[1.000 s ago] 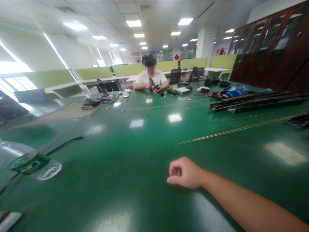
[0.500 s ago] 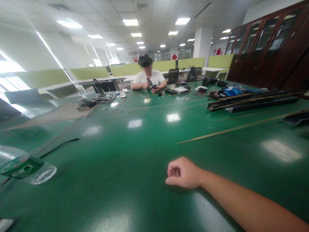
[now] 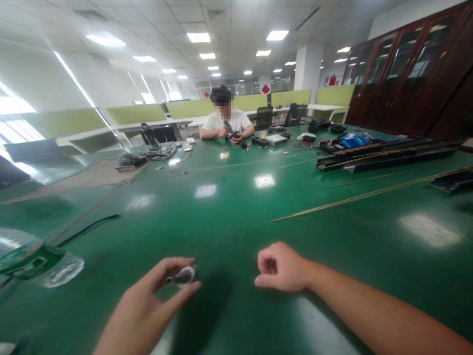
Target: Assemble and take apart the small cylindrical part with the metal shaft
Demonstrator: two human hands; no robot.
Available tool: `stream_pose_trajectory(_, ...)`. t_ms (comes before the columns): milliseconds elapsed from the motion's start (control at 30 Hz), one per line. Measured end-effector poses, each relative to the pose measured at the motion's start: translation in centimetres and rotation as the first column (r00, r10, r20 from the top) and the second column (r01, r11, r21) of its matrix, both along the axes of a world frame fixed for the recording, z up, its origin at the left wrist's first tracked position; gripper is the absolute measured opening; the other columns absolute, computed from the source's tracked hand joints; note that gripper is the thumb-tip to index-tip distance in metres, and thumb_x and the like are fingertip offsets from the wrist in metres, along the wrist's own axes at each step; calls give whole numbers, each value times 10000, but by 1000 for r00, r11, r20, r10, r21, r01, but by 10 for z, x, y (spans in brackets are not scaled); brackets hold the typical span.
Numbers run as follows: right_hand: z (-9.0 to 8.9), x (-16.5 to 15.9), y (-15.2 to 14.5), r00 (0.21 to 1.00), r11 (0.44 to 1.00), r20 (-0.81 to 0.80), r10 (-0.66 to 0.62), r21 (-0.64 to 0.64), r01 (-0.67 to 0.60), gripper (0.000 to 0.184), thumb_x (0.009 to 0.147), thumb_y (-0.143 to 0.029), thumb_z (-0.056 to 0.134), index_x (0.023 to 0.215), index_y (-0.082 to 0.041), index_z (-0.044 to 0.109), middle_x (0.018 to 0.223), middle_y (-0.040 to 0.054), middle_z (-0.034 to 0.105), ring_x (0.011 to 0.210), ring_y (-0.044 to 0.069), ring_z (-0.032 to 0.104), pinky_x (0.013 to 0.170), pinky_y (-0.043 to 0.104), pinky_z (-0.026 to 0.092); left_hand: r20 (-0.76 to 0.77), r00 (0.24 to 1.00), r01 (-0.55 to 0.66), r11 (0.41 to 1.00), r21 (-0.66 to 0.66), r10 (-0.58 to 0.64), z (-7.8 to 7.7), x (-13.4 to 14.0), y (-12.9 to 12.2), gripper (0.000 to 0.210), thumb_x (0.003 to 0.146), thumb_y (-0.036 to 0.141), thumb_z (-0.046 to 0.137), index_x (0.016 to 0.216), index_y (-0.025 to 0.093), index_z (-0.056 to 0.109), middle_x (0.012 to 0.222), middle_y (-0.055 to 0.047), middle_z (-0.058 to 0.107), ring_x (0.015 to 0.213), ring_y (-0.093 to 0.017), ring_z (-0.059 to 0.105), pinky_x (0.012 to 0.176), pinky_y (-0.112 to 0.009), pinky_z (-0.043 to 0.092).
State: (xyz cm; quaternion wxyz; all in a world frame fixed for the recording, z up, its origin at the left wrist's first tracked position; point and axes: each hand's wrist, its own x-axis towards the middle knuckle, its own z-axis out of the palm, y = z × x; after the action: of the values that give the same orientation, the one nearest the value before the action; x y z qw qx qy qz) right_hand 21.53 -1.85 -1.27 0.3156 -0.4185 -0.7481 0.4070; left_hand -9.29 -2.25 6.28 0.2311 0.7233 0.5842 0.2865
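From the lower left comes my left hand [image 3: 146,296], its thumb and fingers pinched around a small round dark-grey and clear piece with a narrow nozzle-like tip [image 3: 184,277]. The exact kind of this piece is blurred. It is held above the green tabletop [image 3: 221,217] and casts a shadow there. To the right, my right hand [image 3: 284,268] rests on the table with its fingers curled in. Nothing shows in its hollow. A gap of bare table lies between the two hands.
A clear bottle with a green label [image 3: 33,261] lies at the left, near a black cable [image 3: 88,229]. Thin brass-coloured rods [image 3: 332,202] and black channels [image 3: 384,155] extend at right. Across the table a person [image 3: 227,121] holds a tool among electronic parts.
My left hand has come into view from the lower left, holding the small nozzle-tipped piece. My right hand stays in nearly the same place and pose.
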Motion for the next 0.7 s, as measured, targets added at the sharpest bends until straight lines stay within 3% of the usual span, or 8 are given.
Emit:
stream_pose_trajectory(100,-1,2,0,993,999,-116,31,-19,-33,288,726,-348,776,713,-169,551,622,-32,564,541,98,473,511,206,352,202,966,196,966,-169,-161,-3,60,21,338,770,437,731,1004,211,641,1012,-49,725,909,-232,692,875,-352,541)
stream_pose_trajectory(233,0,3,1,957,997,-288,23,-70,-45,292,733,-306,764,789,-182,506,666,-30,556,577,107,479,548,216,374,430,871,333,929,-163,-238,-28,106,36,254,804,320,690,1007,187,615,1057,-62,701,977,-213,667,936,-346,503)
stream_pose_trajectory(400,1,2,0,960,992,-281,10,-119,-45,280,730,-293,766,807,-179,521,675,-24,560,591,114,491,571,226,385,585,783,402,890,-215,-212,-55,105,29,297,861,298,655,1126,184,585,1129,-72,664,1056,-204,620,967,-325,471)
stream_pose_trajectory(567,0,2,-1,968,989,-248,29,-136,-65,278,734,-324,774,805,-172,551,667,-20,567,572,112,494,552,223,380,645,714,533,808,-250,-271,-56,102,26,279,874,291,675,1123,187,604,1072,-59,672,1022,-196,621,929,-296,472)
stream_pose_trajectory(700,0,3,0,966,992,-259,21,-118,-53,261,740,-317,771,774,-167,560,696,-13,569,602,114,498,576,226,386,655,723,507,813,-285,-221,-56,106,26,372,817,283,747,1141,190,589,1051,-54,691,980,-193,641,898,-287,485)
